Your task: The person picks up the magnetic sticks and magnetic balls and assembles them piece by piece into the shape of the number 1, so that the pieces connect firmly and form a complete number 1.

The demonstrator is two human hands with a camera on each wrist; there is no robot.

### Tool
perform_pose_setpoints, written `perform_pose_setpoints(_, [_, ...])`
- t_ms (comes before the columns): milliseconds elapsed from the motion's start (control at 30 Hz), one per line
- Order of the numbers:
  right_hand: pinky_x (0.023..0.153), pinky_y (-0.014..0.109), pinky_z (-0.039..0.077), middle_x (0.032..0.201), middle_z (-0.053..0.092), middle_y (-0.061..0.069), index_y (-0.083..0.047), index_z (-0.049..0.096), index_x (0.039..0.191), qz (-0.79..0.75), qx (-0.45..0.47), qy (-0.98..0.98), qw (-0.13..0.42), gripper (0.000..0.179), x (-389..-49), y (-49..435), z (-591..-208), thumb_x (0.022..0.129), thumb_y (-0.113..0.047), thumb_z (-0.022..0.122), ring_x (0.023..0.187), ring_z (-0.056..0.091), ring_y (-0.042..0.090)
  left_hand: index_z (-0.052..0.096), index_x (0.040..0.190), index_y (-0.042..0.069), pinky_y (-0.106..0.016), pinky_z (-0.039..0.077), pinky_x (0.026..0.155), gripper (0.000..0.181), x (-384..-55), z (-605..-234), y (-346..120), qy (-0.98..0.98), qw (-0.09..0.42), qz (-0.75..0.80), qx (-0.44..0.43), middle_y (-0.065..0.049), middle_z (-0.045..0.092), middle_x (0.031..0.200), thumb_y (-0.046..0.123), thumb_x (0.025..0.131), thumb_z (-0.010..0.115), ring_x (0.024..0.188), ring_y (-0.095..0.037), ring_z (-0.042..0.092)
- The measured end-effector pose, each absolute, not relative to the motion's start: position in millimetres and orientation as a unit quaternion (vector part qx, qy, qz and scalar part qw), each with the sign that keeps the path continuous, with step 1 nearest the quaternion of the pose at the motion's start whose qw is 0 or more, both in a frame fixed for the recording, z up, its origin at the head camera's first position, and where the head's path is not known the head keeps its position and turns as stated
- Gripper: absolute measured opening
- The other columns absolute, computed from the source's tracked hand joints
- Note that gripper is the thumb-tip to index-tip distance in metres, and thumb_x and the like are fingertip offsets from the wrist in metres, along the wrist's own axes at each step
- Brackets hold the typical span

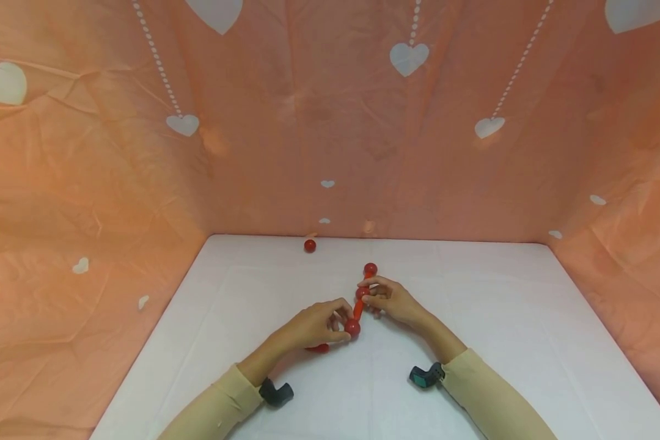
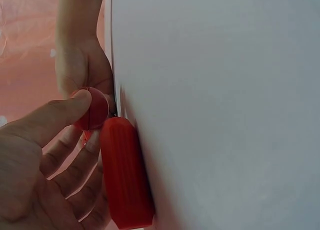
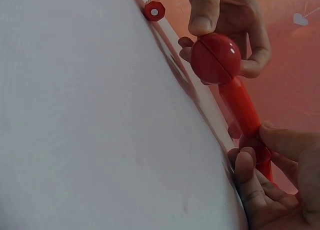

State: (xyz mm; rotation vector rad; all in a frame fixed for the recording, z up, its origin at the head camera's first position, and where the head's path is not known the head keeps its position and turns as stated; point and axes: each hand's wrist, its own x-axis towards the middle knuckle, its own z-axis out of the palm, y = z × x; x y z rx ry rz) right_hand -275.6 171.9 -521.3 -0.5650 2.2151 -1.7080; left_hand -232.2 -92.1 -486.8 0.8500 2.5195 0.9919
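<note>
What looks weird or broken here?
Nothing looks broken. Only slightly odd: one red ball sits alone near the far edge of the white table, and a red rod lies loose by the left hand, both apart from the held ball-and-rod chain.

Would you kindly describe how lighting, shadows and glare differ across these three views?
Head view: brightest, with the cloth brighter orange at left than at the back; left wrist: dim, with a soft shadow beside the red rod on the white table; right wrist: also dim, with small white glints on the red ball that the left hand holds.
</note>
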Motion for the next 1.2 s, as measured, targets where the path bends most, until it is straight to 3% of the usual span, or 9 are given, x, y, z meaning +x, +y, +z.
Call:
perform_pose_setpoints(733, [0.068,0.029,0.061,0.107,0.069,0.015,0.003,0.061,0.140,-0.602,-0.195,0.763,0.134,0.036,-272.7,169.9,-515.8,0.105,0.000,0.065,0.084,0.068,0.023,0.064,0.122,0.024,-0.026,0.055,0.076,0.038,-231.5,-486.2,-94.5,0.880,0.147,0.344,0.291,0.002,0.074,0.116,0.024,0.092,0.088,0.085,-0.006,0.064])
perform_pose_setpoints(1200, [0.067,0.028,0.061,0.105,0.067,0.015,0.002,0.062,0.141,-0.611,-0.186,0.757,0.135,0.038,-273.3,169.1,-515.1,0.104,-0.003,0.068,0.082,0.067,0.024,0.069,0.121,0.024,-0.032,0.056,0.085,0.032,-231.5,-483.7,-106.5,0.885,0.137,0.339,0.288,0.007,0.074,0.112,0.026,0.094,0.086,0.096,-0.011,0.067])
